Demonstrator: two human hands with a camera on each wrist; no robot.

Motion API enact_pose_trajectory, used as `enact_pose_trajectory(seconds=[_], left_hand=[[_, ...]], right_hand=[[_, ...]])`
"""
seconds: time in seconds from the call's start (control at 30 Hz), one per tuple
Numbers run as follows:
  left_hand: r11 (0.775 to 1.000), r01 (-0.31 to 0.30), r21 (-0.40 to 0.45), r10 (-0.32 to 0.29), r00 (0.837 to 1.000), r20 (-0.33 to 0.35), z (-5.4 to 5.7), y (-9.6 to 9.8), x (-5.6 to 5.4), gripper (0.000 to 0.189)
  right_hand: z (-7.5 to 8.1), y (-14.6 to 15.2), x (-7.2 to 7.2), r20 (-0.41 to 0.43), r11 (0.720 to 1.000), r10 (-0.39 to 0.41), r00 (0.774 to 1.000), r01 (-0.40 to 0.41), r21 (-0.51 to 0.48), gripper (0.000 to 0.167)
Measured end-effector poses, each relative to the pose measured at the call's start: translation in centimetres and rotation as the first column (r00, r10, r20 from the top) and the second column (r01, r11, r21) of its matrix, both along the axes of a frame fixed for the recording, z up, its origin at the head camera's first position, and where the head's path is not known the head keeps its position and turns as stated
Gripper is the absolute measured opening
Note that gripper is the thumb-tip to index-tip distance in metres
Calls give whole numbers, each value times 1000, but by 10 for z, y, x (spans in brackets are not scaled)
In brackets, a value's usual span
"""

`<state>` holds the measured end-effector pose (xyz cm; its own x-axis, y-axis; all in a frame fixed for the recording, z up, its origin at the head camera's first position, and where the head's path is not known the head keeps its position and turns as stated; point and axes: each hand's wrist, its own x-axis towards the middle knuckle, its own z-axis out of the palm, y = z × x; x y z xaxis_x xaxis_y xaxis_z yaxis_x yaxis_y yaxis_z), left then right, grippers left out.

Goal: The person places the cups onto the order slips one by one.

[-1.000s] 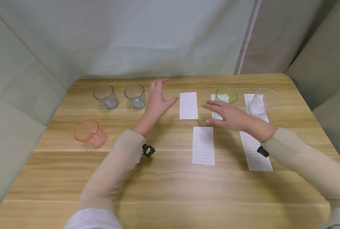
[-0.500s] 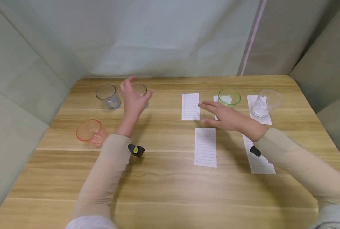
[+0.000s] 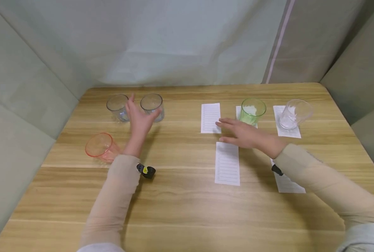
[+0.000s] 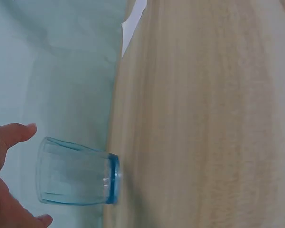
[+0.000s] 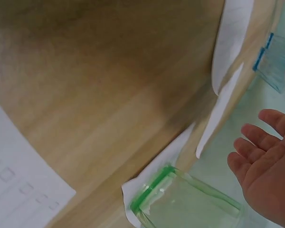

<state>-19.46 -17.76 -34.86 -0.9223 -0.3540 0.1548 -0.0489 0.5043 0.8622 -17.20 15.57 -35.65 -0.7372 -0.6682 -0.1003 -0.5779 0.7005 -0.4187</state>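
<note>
My left hand [image 3: 139, 118], thumb and fingers spread, is at the near side of a bluish clear glass [image 3: 152, 102] at the back left. In the left wrist view that upright glass [image 4: 76, 173] appears between the thumb and a finger, with a gap on each side. A second bluish glass [image 3: 115, 104] stands just left of it, partly behind my fingers. My right hand [image 3: 242, 134] holds nothing, its fingers loosely extended above the table, over the ends of two lined paper slips. Beyond it is a green glass [image 3: 253, 111] with white contents.
A red-rimmed glass [image 3: 99, 148] stands at the left, partly behind my left arm. At the right, a clear glass [image 3: 295, 115] with white contents stands on a paper slip. Other lined slips [image 3: 210, 117] lie on the wooden table [image 3: 187, 210]. A grey curtain [image 3: 174, 42] hangs behind.
My left hand has moved left from beside the paper slip and come down to the right-hand bluish glass. My right hand has drifted slightly left and nearer, uncovering more of the green glass.
</note>
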Motion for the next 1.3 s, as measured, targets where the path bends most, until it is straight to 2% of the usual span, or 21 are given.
enact_pose_trajectory(seconds=[0.3,0.57,0.83,1.03,1.3], left_hand=[[1000,-2,23,1,999,52,-9,-3,0,101],[996,14,93,-23,995,101,-17,-7,-2,98],[985,57,162,-71,994,78,-25,-12,-9,87],[971,61,231,-88,990,112,-26,-10,-13,88],[973,54,223,-83,989,123,-27,-7,-15,86]], right_hand=[[-5,-2,5,-14,999,17,1000,-16,39,63],[-10,0,7,-25,999,38,999,-37,37,62],[-12,-1,9,18,998,33,999,-34,51,60],[-13,0,10,62,997,12,998,-17,74,62],[-17,0,10,58,996,27,998,-32,80,62]])
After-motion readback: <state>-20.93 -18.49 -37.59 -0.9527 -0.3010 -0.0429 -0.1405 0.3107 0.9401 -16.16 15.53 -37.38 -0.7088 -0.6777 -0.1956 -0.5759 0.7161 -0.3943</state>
